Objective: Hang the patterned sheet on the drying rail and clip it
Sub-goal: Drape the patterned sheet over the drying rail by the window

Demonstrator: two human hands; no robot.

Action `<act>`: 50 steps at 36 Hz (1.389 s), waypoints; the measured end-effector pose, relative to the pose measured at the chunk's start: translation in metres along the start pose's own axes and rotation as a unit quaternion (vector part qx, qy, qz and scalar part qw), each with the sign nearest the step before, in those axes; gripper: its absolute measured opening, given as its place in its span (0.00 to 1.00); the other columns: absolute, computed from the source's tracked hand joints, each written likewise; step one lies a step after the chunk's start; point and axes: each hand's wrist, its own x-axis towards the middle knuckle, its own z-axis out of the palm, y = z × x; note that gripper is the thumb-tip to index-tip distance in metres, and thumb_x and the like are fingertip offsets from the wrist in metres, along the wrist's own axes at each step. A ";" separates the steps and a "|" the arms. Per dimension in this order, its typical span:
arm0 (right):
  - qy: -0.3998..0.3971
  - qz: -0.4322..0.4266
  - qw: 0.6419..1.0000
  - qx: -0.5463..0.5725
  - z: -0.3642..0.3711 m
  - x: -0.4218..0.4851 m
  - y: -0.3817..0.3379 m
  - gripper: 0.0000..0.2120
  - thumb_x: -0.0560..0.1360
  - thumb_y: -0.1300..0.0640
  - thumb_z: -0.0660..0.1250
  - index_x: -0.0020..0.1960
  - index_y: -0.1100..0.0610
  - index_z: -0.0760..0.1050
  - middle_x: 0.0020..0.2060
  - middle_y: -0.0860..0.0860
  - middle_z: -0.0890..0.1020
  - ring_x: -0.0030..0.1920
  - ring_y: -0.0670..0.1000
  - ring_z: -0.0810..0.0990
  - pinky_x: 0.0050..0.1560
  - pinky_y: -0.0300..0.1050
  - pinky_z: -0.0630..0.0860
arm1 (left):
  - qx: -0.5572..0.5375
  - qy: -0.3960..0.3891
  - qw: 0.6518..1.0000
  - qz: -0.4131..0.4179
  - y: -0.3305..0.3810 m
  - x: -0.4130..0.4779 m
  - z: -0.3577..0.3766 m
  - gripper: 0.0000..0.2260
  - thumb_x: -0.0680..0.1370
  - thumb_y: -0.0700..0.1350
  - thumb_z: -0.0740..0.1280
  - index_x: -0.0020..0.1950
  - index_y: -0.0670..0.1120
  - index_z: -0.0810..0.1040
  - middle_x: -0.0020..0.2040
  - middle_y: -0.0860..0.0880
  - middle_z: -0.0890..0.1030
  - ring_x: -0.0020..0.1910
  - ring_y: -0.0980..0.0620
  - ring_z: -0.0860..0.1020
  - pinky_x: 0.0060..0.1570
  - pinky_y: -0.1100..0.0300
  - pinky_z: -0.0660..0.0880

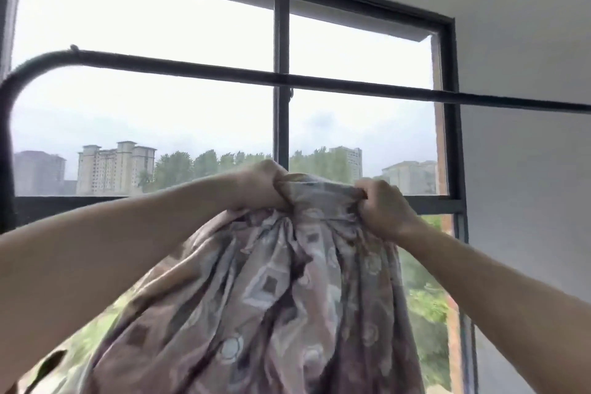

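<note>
– Forearms reach in from both lower corners, bare, and between them the patterned sheet [271, 297] falls in heavy folds out of the bottom of the view.
– Where is its top edge?
– Bunched between two fists, below the drying rail [224, 71] and well apart from it. No part of the cloth touches the bar.
– And the fingers?
– The left hand [262, 184] has its fingers curled tight round a gathered wad of fabric. The right hand [380, 208] does the same just beside it, knuckles up, with a short taut span of cloth bridging the two.
– Why grip so close together?
– My guess is that a gathered edge lifts as one bundle and goes over a high bar more easily than a wide, sagging one. The arms stretch upward for the same reason, since the rail runs above hand height across the window [281, 41].
– How far along is the job?
– Early, I'd say. The hanging isn't done, and no clip shows anywhere in view.
– What does the next move call for?
– Probably raising the bundle above the bar, passing it over, then spreading it sideways. The rail curves down at its left end, so the straight stretch toward the white wall [527, 169] looks the better place.
– Any risk?
– The weight hanging below could drag the cloth back off before it is clipped.
</note>
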 end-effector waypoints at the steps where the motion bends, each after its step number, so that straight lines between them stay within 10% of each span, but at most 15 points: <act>1: 0.061 -0.009 0.998 0.033 -0.007 0.003 -0.001 0.14 0.71 0.69 0.57 0.31 0.54 0.65 0.32 0.53 0.74 0.37 0.54 0.71 0.31 0.43 0.62 | -0.037 0.026 0.998 0.032 -0.001 0.000 -0.010 0.10 0.69 0.39 0.71 0.32 0.50 0.75 0.32 0.53 0.77 0.34 0.55 0.75 0.35 0.66 0.72; 4: 0.185 -0.017 0.973 0.137 -0.009 0.000 -0.013 0.11 0.72 0.69 0.56 0.35 0.56 0.67 0.32 0.52 0.73 0.34 0.50 0.69 0.32 0.43 0.64 | -0.120 0.171 0.971 0.119 -0.006 -0.009 -0.021 0.09 0.70 0.36 0.71 0.43 0.50 0.78 0.36 0.58 0.77 0.34 0.65 0.74 0.36 0.77 0.68; 8: -0.053 -0.045 0.990 -0.127 0.027 -0.011 -0.020 0.07 0.77 0.61 0.55 0.47 0.52 0.70 0.47 0.57 0.81 0.50 0.59 0.79 0.44 0.45 0.70 | 0.060 0.123 0.989 0.056 -0.032 -0.011 0.005 0.13 0.74 0.43 0.68 0.32 0.52 0.70 0.32 0.57 0.73 0.38 0.51 0.75 0.36 0.64 0.69; 14: 0.128 -0.051 0.987 -0.088 0.021 -0.004 -0.020 0.08 0.80 0.62 0.50 0.49 0.56 0.67 0.34 0.50 0.74 0.31 0.49 0.72 0.28 0.38 0.62 | 0.007 0.238 0.971 0.024 -0.049 -0.019 -0.002 0.04 0.72 0.44 0.70 0.45 0.51 0.78 0.42 0.53 0.78 0.42 0.52 0.75 0.40 0.61 0.68; 18: -0.048 -0.097 0.974 -0.199 0.075 -0.008 -0.021 0.01 0.78 0.57 0.57 0.48 0.53 0.66 0.48 0.55 0.80 0.49 0.58 0.80 0.40 0.45 0.68 | 0.113 0.000 0.984 -0.137 -0.055 -0.016 0.013 0.03 0.72 0.46 0.64 0.41 0.46 0.75 0.43 0.46 0.79 0.44 0.46 0.77 0.42 0.58 0.74; 24: -0.056 -0.017 0.998 0.022 0.104 -0.014 -0.014 0.09 0.75 0.63 0.57 0.52 0.57 0.72 0.51 0.58 0.77 0.51 0.57 0.75 0.51 0.48 0.72 | -0.113 0.022 0.962 -0.246 -0.064 -0.007 0.025 0.05 0.71 0.37 0.63 0.36 0.42 0.76 0.37 0.46 0.78 0.35 0.49 0.76 0.35 0.60 0.75; 27: 0.026 -0.134 0.981 0.136 0.101 -0.028 -0.032 0.18 0.75 0.47 0.59 0.60 0.56 0.72 0.55 0.54 0.76 0.53 0.50 0.75 0.52 0.47 0.72 | -0.240 0.075 0.922 -0.294 -0.077 0.000 0.025 0.13 0.75 0.35 0.58 0.31 0.40 0.72 0.30 0.46 0.74 0.26 0.51 0.72 0.21 0.67 0.70; 32: -0.119 -0.327 0.919 0.185 0.080 -0.072 -0.052 0.40 0.61 0.22 0.54 0.68 0.40 0.56 0.65 0.40 0.63 0.66 0.36 0.63 0.65 0.29 0.62 | -0.435 0.072 0.835 -0.331 -0.082 0.002 0.014 0.22 0.79 0.38 0.47 0.23 0.45 0.62 0.14 0.51 0.63 0.10 0.57 0.59 0.11 0.69 0.55; 38: -0.012 -0.311 0.950 0.013 0.115 -0.093 -0.030 0.47 0.60 0.36 0.64 0.71 0.41 0.43 0.74 0.49 0.47 0.72 0.57 0.56 0.61 0.60 0.70 | -0.522 0.082 0.797 -0.294 -0.071 -0.005 0.001 0.27 0.80 0.37 0.44 0.19 0.45 0.57 0.11 0.52 0.57 0.08 0.56 0.54 0.09 0.70 0.49; 42: 0.017 -0.169 0.976 0.134 0.115 -0.071 -0.032 0.28 0.69 0.58 0.70 0.60 0.43 0.59 0.55 0.53 0.77 0.46 0.52 0.78 0.37 0.29 0.74 | -0.510 0.046 0.804 -0.303 -0.063 -0.003 0.001 0.20 0.81 0.40 0.48 0.30 0.42 0.69 0.16 0.48 0.70 0.16 0.52 0.71 0.15 0.64 0.71; 45: 0.071 -0.089 0.971 0.212 0.095 -0.049 -0.033 0.15 0.69 0.63 0.70 0.47 0.48 0.69 0.36 0.42 0.77 0.33 0.39 0.74 0.29 0.26 0.68 | -0.528 -0.004 0.806 -0.269 -0.066 -0.007 -0.004 0.18 0.80 0.37 0.47 0.37 0.40 0.72 0.24 0.43 0.75 0.20 0.50 0.76 0.20 0.61 0.76; 50: 0.125 -0.023 0.935 0.332 0.055 -0.007 -0.055 0.16 0.71 0.64 0.66 0.37 0.49 0.62 0.33 0.43 0.70 0.32 0.39 0.69 0.30 0.30 0.64 | -0.551 -0.005 0.810 -0.203 -0.070 -0.024 0.001 0.07 0.79 0.37 0.57 0.41 0.41 0.69 0.38 0.41 0.78 0.34 0.61 0.78 0.34 0.69 0.75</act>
